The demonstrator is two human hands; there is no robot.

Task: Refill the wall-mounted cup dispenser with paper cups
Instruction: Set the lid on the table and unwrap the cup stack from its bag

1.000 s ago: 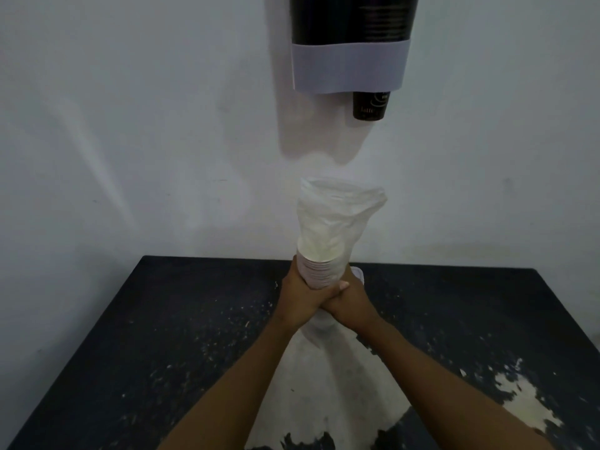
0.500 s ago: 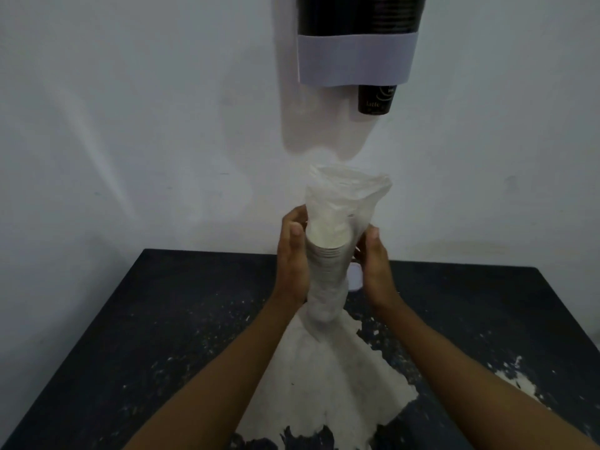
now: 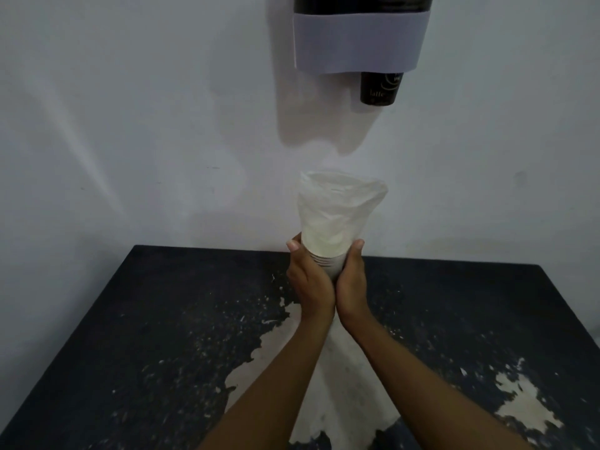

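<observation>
White paper cups (image 3: 326, 263), nested in a stack and wrapped in a thin plastic sleeve (image 3: 341, 211), stand upright between my palms above the black table (image 3: 168, 319). My left hand (image 3: 310, 287) curls round the stack's left side, my right hand (image 3: 352, 287) round its right, heels of both hands touching below it. Loose plastic flares open above my thumbs. High on the white wall (image 3: 130, 125) hangs the cup dispenser (image 3: 358, 37), well apart from the stack, one black cup (image 3: 380, 89) poking from its underside.
</observation>
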